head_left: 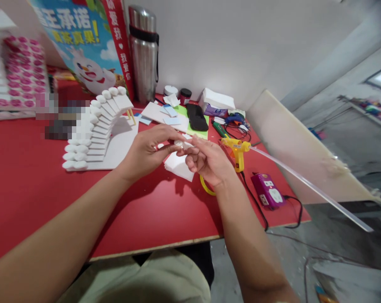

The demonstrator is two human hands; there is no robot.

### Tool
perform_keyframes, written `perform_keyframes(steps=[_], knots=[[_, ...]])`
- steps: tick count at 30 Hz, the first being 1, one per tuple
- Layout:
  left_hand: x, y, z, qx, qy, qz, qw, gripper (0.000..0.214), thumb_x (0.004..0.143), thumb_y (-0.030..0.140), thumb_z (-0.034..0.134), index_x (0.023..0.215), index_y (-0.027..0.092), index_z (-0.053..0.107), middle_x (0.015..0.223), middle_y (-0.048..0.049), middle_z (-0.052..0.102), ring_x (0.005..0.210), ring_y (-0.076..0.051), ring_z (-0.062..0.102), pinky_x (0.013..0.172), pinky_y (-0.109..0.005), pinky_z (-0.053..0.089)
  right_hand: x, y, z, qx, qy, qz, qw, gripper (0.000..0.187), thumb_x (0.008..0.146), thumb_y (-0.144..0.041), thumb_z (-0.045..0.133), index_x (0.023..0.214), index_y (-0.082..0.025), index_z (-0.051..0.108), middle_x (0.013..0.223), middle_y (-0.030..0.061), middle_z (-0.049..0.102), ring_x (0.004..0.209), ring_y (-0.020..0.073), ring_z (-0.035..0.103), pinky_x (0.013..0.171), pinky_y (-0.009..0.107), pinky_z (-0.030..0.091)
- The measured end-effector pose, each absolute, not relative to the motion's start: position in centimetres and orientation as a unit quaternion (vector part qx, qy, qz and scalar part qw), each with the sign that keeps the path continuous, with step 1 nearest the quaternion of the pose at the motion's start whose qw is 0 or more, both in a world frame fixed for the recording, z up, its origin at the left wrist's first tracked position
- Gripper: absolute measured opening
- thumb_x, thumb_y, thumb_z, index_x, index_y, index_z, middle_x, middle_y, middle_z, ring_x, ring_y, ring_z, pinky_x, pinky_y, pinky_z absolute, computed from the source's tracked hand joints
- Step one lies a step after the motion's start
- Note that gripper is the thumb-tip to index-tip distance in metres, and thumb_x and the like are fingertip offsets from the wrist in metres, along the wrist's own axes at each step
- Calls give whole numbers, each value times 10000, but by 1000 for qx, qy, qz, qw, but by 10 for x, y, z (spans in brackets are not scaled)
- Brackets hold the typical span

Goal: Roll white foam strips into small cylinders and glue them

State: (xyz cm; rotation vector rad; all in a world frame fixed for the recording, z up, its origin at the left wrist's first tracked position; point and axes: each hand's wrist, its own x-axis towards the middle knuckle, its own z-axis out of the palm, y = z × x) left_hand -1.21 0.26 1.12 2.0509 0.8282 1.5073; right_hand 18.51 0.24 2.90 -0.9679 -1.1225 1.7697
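Observation:
My left hand and my right hand meet above the red table. Between the left thumb and index finger is a small white round piece. The right fingers are closed on a thin white strip that touches or nearly touches it; the fingers partly cover both. Below them lies a stack of white sheets. To the left stands a white curved staircase model, edged with white round pieces and propped on yellowish sticks. A yellow glue gun with a long clear glue stick sits right of my right hand.
A purple power box with cables sits near the right edge of the red table. A steel thermos, a tissue pack and a black case line the back. A yellow tape ring lies by my right wrist.

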Motion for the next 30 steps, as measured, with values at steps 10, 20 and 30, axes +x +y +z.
perform_keyframes(steps=[10, 20, 30], knots=[[-11, 2, 10, 757, 293, 538, 227, 116, 956, 282, 712, 1006, 252, 812, 932, -54, 796, 892, -212, 713, 840, -342, 544, 181, -4, 29, -386, -488, 640, 451, 301, 710, -365, 921, 820, -161, 728, 705, 2, 722, 453, 52, 497, 382, 184, 365], [-10, -1, 10, 697, 362, 532, 317, 149, 895, 285, 767, 1023, 266, 840, 1029, -55, 808, 951, -227, 724, 888, -362, 550, 178, -9, 27, -414, -617, 462, 484, 144, 855, -308, 768, 852, -185, 693, 652, -36, 665, 445, 62, 497, 403, 202, 381], [-11, 1, 11, 655, 356, 516, 422, 138, 868, 303, 791, 961, 204, 814, 906, -62, 787, 863, -215, 720, 823, -345, 564, 179, -9, 22, -415, -672, 397, 467, 119, 925, -305, 712, 913, -197, 664, 713, -21, 690, 483, 95, 578, 460, 240, 443]])
